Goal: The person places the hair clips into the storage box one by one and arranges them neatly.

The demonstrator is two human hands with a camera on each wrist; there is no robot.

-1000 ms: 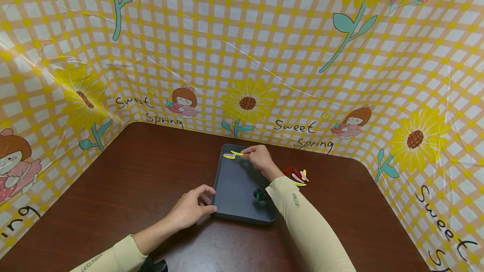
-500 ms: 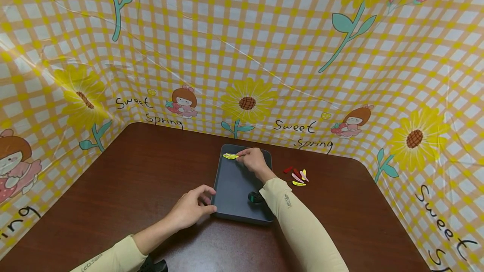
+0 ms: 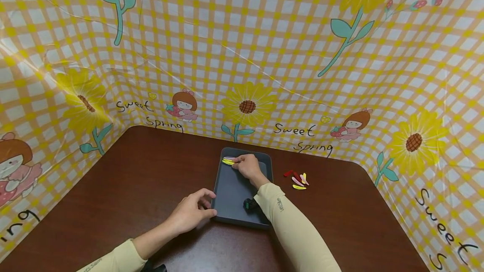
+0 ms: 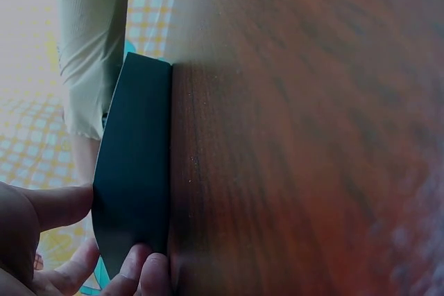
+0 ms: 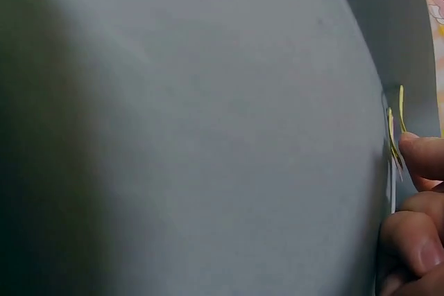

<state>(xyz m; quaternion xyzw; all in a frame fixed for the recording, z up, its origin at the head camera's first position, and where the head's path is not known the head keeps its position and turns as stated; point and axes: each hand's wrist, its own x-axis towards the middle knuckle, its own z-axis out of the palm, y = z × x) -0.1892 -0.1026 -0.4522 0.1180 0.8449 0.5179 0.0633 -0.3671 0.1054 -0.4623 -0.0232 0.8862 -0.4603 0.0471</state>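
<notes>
My right hand point(image 3: 248, 166) reaches into the far left part of a dark grey tray point(image 3: 234, 196). Thumb and finger pinch a yellow snap hair clip point(image 5: 402, 107), upright in the right wrist view. Right beside it are other hair clips point(image 3: 227, 160), yellow and pale pink, lying close together near the tray's far left corner. My left hand point(image 3: 192, 210) rests its fingertips against the outside of the tray's left wall point(image 4: 135, 157), fingers loosely bent and thumb at the rim.
On the brown table point(image 3: 151, 171), right of the tray, lies a loose group of hair clips: red point(image 3: 288, 173), pink point(image 3: 297, 182) and yellow point(image 3: 299, 187). A checked cloth point(image 3: 211, 74) with sunflowers walls the table at the back and sides.
My right hand has carried the yellow hair clip a little left and toward me, up to the clips in the tray. The left hand keeps its place at the tray's wall.
</notes>
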